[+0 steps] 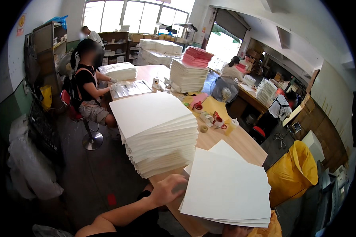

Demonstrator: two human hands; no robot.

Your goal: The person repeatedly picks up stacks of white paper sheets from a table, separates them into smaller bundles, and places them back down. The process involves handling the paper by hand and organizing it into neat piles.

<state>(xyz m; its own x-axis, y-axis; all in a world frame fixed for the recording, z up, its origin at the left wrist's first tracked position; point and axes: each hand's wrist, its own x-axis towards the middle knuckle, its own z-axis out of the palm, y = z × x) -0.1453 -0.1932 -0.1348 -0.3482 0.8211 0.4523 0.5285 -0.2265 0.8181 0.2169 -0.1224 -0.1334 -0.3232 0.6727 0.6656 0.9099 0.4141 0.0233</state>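
A small fanned stack of large white boards (228, 187) lies at the near right corner of the table, its sheets slightly out of line. At its left edge is my left hand (171, 190), fingers apart and curved, the fingertips close to the boards and a little blurred. My right hand (236, 230) is at the near edge of the same stack, mostly hidden beneath it, and appears to grip the boards there. Just beyond my left hand rises a tall stack of white boards (156, 118) with uneven layers.
Tape rolls (198, 107), a bottle (233, 125) and a cup lie on the wooden table (247, 149). A yellow bag (294, 168) stands at right. A seated co-worker (89, 81) in gloves works at left; a fan (224, 90) and other people are farther back.
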